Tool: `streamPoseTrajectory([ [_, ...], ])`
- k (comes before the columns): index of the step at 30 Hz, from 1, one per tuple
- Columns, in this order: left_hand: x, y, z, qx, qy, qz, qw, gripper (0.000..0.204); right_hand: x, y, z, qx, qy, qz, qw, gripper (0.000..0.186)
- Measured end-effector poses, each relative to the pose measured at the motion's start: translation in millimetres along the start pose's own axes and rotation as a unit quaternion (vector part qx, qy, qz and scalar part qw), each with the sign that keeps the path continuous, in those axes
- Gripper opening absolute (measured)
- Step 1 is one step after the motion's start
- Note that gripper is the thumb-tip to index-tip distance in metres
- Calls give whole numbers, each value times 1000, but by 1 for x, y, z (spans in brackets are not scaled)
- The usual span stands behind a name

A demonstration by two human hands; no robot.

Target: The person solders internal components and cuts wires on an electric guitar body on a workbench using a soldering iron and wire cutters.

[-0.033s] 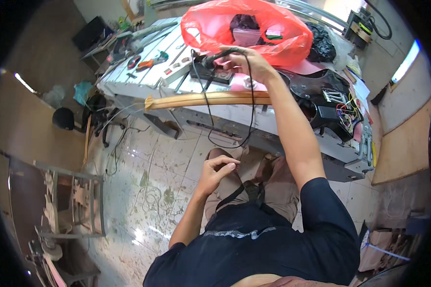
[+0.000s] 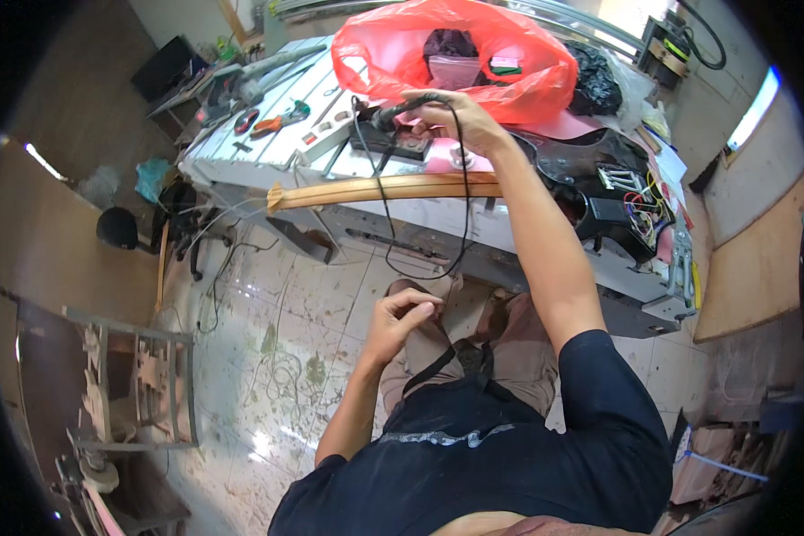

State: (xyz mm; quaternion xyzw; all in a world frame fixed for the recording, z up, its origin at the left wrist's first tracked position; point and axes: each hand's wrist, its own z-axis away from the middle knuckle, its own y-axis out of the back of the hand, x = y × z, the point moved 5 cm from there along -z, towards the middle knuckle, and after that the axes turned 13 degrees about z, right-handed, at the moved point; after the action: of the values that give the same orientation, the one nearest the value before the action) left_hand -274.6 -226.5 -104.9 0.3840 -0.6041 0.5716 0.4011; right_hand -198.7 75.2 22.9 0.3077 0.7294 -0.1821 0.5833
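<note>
My right hand (image 2: 460,121) is closed around the black handle of a soldering iron (image 2: 411,105), its front end at a black stand (image 2: 389,141) on the bench. The iron's black cord (image 2: 466,228) hangs in a long loop past the bench edge. Low over my lap, my left hand (image 2: 402,322) has thumb and fingers pinched; whatever lies between them is too small to make out. Under my right forearm a black electric guitar body (image 2: 590,165) lies with its back up. Coloured wires (image 2: 641,217) show in its open cavity, and its wooden neck (image 2: 366,189) stretches left.
A big red plastic bag (image 2: 366,54) stands open behind the stand. To its left are a white power strip (image 2: 326,136) and orange-handled pliers (image 2: 268,125) on the white bench (image 2: 219,161). A wooden rack (image 2: 192,384) stands on the floor at left; metal clamps (image 2: 683,268) hang at the bench's right end.
</note>
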Motion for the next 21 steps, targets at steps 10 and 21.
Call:
streamPoseTrajectory([
  [10, 84, 0, -67, 54, -186, -172, 966, 15, -75, 0, 27, 104, 223, 258, 934, 17],
  [21, 96, -38, -245, -10, -216, -584, 782, 54, -179, 7, 318, 490, 280, 338, 753, 26],
])
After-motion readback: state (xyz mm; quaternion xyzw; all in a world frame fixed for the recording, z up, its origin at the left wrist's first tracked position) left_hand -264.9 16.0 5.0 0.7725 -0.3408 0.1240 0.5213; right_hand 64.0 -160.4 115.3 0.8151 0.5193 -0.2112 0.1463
